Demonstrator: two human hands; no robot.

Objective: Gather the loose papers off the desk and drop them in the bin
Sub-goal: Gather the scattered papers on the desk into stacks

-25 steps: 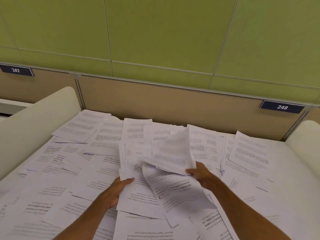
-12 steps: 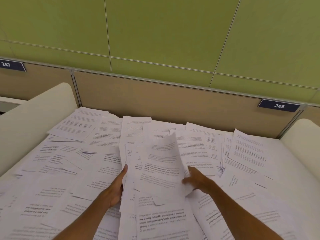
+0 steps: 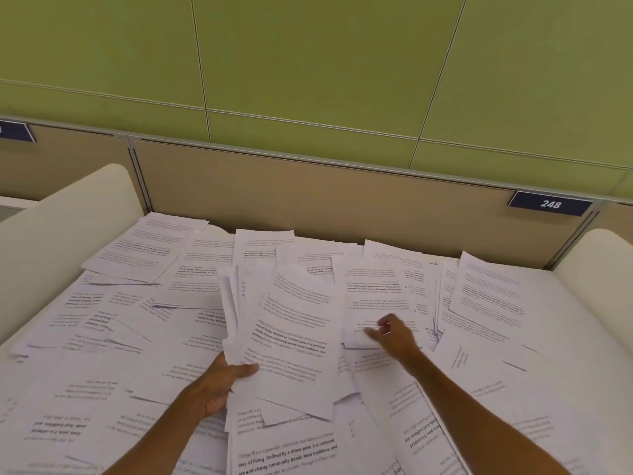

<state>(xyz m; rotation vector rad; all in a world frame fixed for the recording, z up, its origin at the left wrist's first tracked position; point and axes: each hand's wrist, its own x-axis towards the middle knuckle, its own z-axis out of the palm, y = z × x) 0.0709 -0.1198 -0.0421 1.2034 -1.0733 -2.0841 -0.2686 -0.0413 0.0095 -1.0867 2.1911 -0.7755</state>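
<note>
Head view: left hand [image 3: 219, 380] grips the stack [image 3: 291, 337], held raised over the desk [image 3: 565, 337]. Right hand [image 3: 390, 332] has let go of it since half a second ago, fingers loosely parted over a sheet [image 3: 376, 296]. Gathering barely begun; bin unseen.

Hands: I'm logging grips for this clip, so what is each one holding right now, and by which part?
The left hand pinches a stack of papers at its lower left edge. The right hand reaches onto a sheet on the desk; whether it grips it cannot be told.
</note>
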